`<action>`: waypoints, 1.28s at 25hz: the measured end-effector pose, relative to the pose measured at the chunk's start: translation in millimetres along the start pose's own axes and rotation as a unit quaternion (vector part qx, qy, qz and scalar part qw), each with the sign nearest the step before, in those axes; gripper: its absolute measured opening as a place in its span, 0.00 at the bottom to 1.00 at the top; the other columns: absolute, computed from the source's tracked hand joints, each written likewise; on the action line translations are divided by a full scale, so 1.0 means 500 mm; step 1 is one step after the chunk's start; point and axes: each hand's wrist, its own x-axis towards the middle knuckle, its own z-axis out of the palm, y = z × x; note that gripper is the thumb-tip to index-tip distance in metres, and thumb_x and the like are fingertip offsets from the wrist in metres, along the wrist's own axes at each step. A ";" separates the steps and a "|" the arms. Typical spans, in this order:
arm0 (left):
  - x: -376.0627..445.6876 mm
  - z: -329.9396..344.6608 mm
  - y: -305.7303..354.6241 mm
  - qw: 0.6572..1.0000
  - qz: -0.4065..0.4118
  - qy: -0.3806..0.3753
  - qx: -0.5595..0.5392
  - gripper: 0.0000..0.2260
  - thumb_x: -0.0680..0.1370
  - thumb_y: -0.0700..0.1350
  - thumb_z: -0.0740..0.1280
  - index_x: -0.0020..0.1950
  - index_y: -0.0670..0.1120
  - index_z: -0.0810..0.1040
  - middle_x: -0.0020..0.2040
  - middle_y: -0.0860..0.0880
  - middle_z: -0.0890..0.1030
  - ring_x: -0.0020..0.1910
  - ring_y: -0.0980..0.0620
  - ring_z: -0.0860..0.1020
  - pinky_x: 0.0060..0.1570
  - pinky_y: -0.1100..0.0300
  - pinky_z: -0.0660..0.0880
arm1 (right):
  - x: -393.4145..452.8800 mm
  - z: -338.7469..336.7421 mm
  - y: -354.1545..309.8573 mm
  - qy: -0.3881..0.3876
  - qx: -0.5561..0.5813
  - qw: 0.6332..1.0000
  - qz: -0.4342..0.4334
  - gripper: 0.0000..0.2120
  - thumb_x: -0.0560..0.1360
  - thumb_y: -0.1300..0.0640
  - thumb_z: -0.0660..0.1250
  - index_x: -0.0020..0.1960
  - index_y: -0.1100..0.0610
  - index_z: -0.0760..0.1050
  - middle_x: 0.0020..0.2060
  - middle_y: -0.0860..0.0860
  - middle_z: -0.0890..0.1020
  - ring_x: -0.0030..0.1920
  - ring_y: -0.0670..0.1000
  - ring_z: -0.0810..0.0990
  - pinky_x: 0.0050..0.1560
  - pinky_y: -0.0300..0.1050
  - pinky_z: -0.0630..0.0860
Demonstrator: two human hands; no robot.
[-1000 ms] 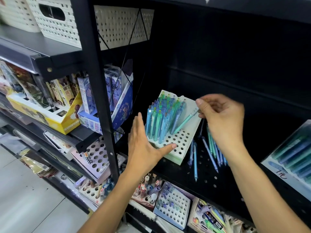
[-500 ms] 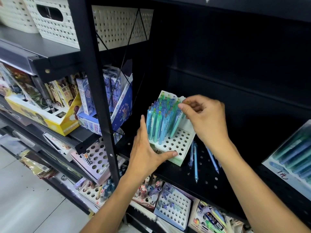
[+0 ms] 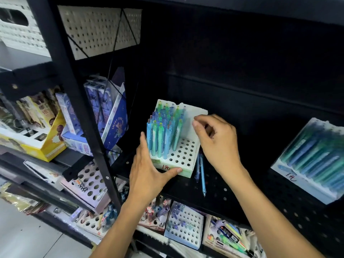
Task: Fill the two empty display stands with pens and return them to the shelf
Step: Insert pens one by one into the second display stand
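My left hand [image 3: 149,174] braced the white display stand [image 3: 178,155] at its front-left corner, fingers straight along its side and thumb pressed on its front edge, near the shelf's [image 3: 232,192] front edge. My right hand [image 3: 217,142] hung loosely curled and held nothing, just right of the stand's standing pens [image 3: 163,131]. To fill the empty right-hand holes well, I judged I should reach for the loose pens [image 3: 202,172] lying just below that hand, beside the stand, and seat each one upright while the left kept the stand steady.

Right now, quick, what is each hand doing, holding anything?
Left hand: open, fingers straight, pressed against the pen stand, thumb across its front.
Right hand: fingers loosely curled above the stand, holding nothing visible.
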 end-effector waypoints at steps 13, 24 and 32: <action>-0.073 0.079 0.118 0.950 0.263 -0.077 0.150 0.09 0.77 0.42 0.61 0.55 0.49 0.77 0.52 0.54 0.79 0.41 0.50 0.81 0.39 0.53 0.78 | -0.114 -0.035 0.084 -0.237 -0.285 0.913 0.169 0.10 0.74 0.49 0.67 0.52 0.54 0.77 0.50 0.54 0.81 0.54 0.59 0.80 0.43 0.45 0.69; -0.077 0.117 0.165 0.923 0.176 -0.110 0.323 0.13 0.77 0.35 0.63 0.60 0.46 0.76 0.59 0.49 0.76 0.47 0.47 0.82 0.45 0.56 0.79 | -0.091 -0.188 0.110 -0.198 -0.166 0.945 0.201 0.06 0.71 0.55 0.71 0.43 0.47 0.75 0.34 0.42 0.82 0.37 0.43 0.80 0.43 0.47 0.79; -0.091 0.103 0.147 0.961 0.168 -0.036 0.216 0.06 0.75 0.40 0.70 0.50 0.48 0.81 0.39 0.52 0.82 0.39 0.52 0.78 0.38 0.60 0.78 | -0.098 -0.163 0.145 -0.248 -0.080 0.964 0.059 0.14 0.75 0.66 0.61 0.44 0.46 0.68 0.37 0.44 0.74 0.38 0.41 0.71 0.39 0.40 0.66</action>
